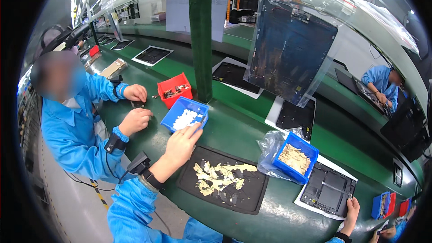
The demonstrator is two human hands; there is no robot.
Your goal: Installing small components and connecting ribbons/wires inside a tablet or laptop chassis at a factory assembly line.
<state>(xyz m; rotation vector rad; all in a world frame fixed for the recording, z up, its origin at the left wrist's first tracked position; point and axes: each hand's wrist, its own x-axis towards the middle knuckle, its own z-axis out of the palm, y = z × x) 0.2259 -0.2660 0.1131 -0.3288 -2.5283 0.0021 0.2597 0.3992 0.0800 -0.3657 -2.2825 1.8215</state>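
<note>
1. Grip state, right: the right grip point(352, 210) is closed on the near right edge of a black frame point(330, 198), thumb laid along the margin.
2. Grip state, left: the left grip point(182, 145) has its fingers extended over the near right rim of a blue bin point(171, 116). Whether anything is pinched between the fingertips cannot be told.
3. Position, frame: the frame lies to the left of and beyond the right grip, on a white sheet point(319, 209) upon the bench point(280, 203). A grey strip point(333, 186) crosses it.
4. Handling, frame: likely light and stiff, though thin enough to flex if raised by one corner. Its smooth margin may slip. Hold by opposite outer edges; keep pressure off the strip, which looks easily creased.
5. Handling, bin: probably rigid and light. Hold by the rim or side walls. The loose white pieces point(185, 119) inside look light and could spill if the bin is tilted.
6. Between the grips: a black tray point(190, 181) carries torn cream scraps point(207, 186), apparently thin and easily torn.
7. Beyond the frame, to its left: a second bin, also blue point(290, 173), holds similar scraps beside a clear bag point(267, 155).
</note>
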